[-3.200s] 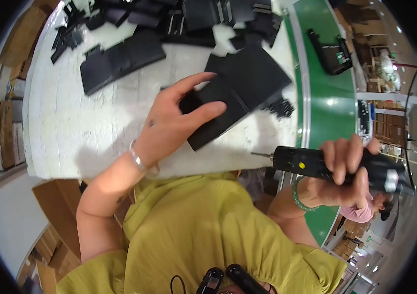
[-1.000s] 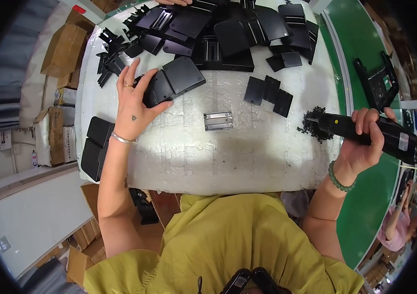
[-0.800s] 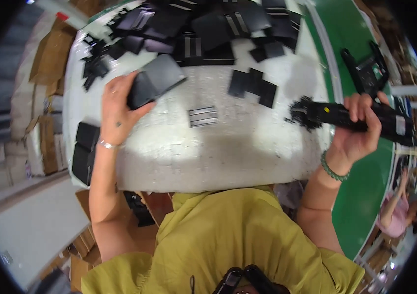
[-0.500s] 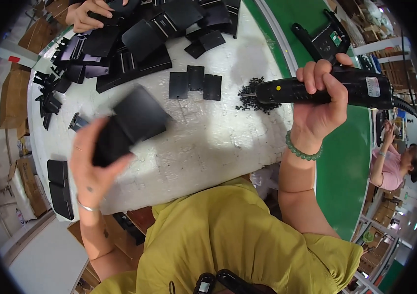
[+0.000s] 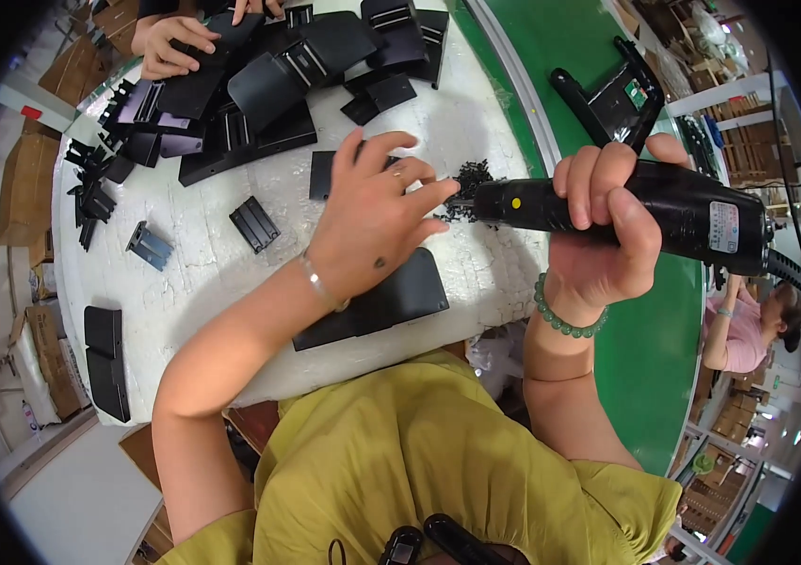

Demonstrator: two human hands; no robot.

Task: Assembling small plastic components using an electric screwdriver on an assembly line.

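Observation:
My right hand (image 5: pixel 607 221) is wrapped around a black corded electric screwdriver (image 5: pixel 687 212), its bit pointing left. Close by the bit tip is my left hand (image 5: pixel 372 217), its thumb and fingers apart and no object visible in it. Next to its fingertips lies a heap of small black screws (image 5: pixel 473 177). Under my left wrist, near the front table edge, rests a flat black panel (image 5: pixel 396 299), partly covered by the hand. A small flat black plate (image 5: pixel 322 174) shows behind my left hand. Farther left sits a ribbed black part (image 5: pixel 254 225).
Stacked black panels and frames (image 5: pixel 273 80) fill the far left, where a co-worker's hand (image 5: pixel 174 45) touches one. A blue-grey part (image 5: pixel 149 247) and black blocks (image 5: pixel 106 363) lie leftward. A black frame (image 5: pixel 612 94) rests on the green surface (image 5: pixel 650 339).
The black panel has left my left hand and lies on the table. That hand has moved right to the bit and screws. A ribbed black part now shows on the table.

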